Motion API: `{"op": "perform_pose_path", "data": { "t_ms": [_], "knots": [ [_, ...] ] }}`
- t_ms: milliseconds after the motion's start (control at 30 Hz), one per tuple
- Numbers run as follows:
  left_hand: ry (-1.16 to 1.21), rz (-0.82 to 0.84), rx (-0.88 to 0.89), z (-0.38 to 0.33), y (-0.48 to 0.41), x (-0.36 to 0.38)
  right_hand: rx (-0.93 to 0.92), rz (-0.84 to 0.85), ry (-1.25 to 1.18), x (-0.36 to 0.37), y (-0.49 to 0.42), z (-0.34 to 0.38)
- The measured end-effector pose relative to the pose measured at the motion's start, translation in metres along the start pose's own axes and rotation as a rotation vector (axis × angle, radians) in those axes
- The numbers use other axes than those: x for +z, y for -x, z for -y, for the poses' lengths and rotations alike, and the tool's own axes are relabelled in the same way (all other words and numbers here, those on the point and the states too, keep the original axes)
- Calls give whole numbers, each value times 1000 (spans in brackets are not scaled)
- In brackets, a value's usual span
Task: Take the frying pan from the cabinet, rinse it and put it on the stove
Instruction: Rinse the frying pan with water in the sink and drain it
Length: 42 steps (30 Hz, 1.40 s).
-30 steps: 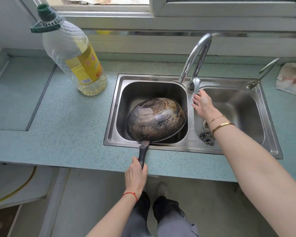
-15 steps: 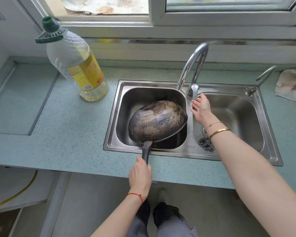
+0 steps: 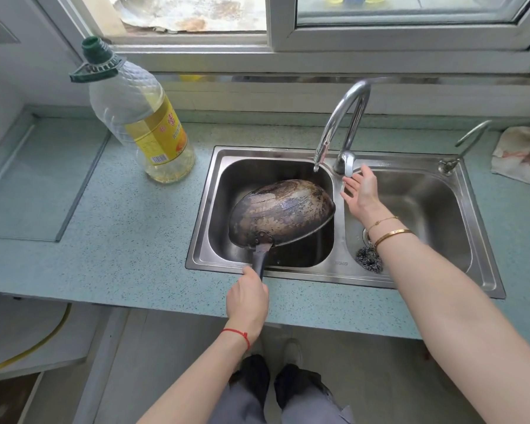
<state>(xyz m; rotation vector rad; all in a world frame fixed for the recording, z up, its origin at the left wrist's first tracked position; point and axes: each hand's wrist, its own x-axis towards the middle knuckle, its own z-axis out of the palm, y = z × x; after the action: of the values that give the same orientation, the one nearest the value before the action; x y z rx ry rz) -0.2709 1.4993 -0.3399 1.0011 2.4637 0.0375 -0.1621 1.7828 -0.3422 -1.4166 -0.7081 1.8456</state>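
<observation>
A dark, scorched frying pan [image 3: 283, 209] lies bottom-up and tilted in the left basin of the steel double sink [image 3: 201, 209]. My left hand [image 3: 248, 301] grips the pan's black handle over the sink's front rim. My right hand [image 3: 360, 191] is open, fingers straight, just below the lever of the curved chrome tap [image 3: 344, 117], touching or nearly touching it. The tap's spout ends over the left basin, above the pan's far edge. The pan's underside looks wet and shiny.
A large oil bottle [image 3: 138, 117] with a green cap stands on the speckled counter left of the sink. A steel scourer [image 3: 369, 260] lies in the right basin. A small second tap [image 3: 465, 145] and a cloth [image 3: 523, 154] are at the right. A recessed panel [image 3: 34, 179] is at the left.
The camera has come closer and tipped up slightly. My left hand has slid further up the pan handle toward the sink. My right hand stays by the tap lever.
</observation>
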Motion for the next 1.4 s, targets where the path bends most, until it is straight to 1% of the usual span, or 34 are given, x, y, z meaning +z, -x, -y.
{"op": "perform_pose_path", "data": {
  "t_ms": [167, 267, 367, 467, 533, 633, 733, 800, 867, 933, 1000, 1133, 1300, 1400],
  "knots": [
    [-14, 6, 2, -7, -1, -8, 6, 6, 29, 0, -1, 1],
    [-23, 18, -4, -12, -3, -12, 10, -29, 136, 2, 0, 2],
    [-21, 17, -8, -18, -4, -15, -52, -111, 371, 2, -7, -1],
    [-20, 17, -8, -20, -4, -15, -109, -164, 683, -2, -5, -3],
    [-24, 17, -9, -20, -4, -14, -126, -143, 830, -4, 2, -2],
    [-3, 29, -6, -20, -4, -14, -76, -105, 932, -11, 3, -3],
    [36, 76, -21, -18, -5, -13, -69, -122, 939, -12, 1, -4],
    [61, 127, -44, -15, -8, -12, -120, -135, 927, -15, 1, -10],
    [100, 183, -77, -13, -12, -10, -168, -174, 897, -21, 2, -24],
    [154, 225, -129, -10, -16, -9, -165, -215, 857, -29, 4, -43],
    [215, 239, -185, -5, -20, -11, -153, -217, 853, -34, 9, -62],
    [300, 237, -211, 7, -31, -13, -115, -150, 887, -33, 27, -92],
    [340, 260, -198, 11, -32, -18, -135, -40, 915, -14, 54, -117],
    [359, 285, -175, 17, -35, -24, -47, 58, 902, 1, 72, -127]
  ]
}}
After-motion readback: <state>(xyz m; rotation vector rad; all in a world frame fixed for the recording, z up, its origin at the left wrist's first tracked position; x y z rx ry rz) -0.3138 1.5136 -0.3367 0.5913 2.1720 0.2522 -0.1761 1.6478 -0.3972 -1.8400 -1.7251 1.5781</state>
